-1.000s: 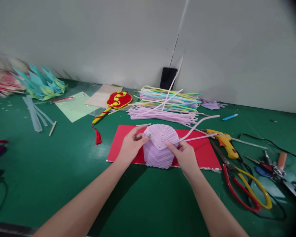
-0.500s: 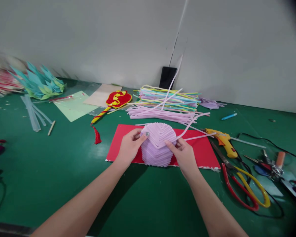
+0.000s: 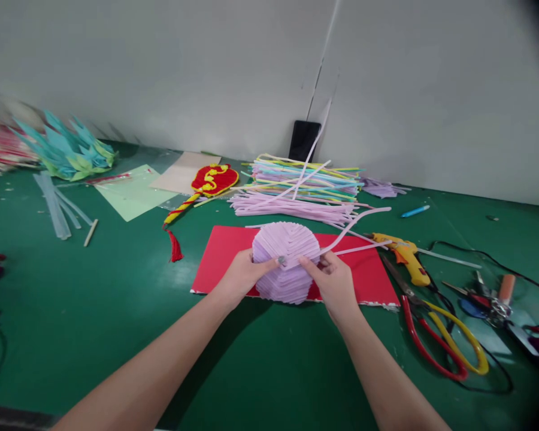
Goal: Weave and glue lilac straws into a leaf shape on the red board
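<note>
Between my hands is a round lilac disc (image 3: 284, 286) made of pipe cleaners laid in V-shaped rows. My left hand (image 3: 245, 276) grips its left side, thumb pressed flat on the front near the middle and fingers hidden behind. At the right edge, my right hand (image 3: 335, 278) pinches the disc together with a loose lilac pipe cleaner (image 3: 353, 224), whose free end sticks out up to the right. Beneath them lies a red board (image 3: 368, 278) with a ragged white front edge.
Behind the board lie bundled lilac pipe cleaners (image 3: 291, 208) and a multicoloured pile (image 3: 314, 179), with a black phone (image 3: 303, 141) leaning on the wall. Rightward are a yellow glue gun (image 3: 406, 257), its cord, and scissors (image 3: 449, 335). A red fan-shaped ornament (image 3: 213, 179) lies left.
My left thumb has slid right, from the disc's left edge toward its middle. My right hand keeps its pinch, and the loose pipe cleaner's free end reaches slightly further right.
</note>
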### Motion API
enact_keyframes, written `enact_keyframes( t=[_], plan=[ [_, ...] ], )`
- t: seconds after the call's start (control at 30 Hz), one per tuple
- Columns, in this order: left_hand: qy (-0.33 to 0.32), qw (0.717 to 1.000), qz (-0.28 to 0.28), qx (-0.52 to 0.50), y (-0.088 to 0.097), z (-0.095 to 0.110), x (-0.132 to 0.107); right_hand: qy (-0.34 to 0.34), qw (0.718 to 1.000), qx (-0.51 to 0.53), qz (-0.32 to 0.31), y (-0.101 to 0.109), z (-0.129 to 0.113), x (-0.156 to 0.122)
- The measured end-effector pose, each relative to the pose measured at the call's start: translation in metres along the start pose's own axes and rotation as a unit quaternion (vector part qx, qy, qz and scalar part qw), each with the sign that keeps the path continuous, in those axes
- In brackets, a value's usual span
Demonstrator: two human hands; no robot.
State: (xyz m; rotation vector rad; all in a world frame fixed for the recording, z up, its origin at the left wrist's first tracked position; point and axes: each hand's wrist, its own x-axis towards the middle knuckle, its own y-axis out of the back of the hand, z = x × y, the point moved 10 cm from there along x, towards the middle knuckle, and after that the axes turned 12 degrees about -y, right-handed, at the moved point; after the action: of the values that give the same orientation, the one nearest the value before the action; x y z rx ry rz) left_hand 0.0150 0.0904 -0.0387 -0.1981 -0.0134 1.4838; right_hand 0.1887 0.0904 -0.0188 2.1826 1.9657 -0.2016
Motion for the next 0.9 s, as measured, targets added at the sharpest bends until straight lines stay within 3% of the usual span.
enact_keyframes(
  t=[0.23,0.43,0.9],
  plan=[
    [0.006,0.999,0.028,0.020,0.006,0.002,0.000,0.047,0.997,0.058,0.026,0.012,-0.010,0.001],
    [0.005,0.998,0.041,0.036,0.011,0.001,0.000,0.029,0.992,0.103,0.067,0.026,-0.008,0.002],
    [-0.016,0.996,0.033,0.082,0.011,0.011,0.000,0.013,0.993,0.062,0.097,0.032,-0.004,0.005]
  ],
)
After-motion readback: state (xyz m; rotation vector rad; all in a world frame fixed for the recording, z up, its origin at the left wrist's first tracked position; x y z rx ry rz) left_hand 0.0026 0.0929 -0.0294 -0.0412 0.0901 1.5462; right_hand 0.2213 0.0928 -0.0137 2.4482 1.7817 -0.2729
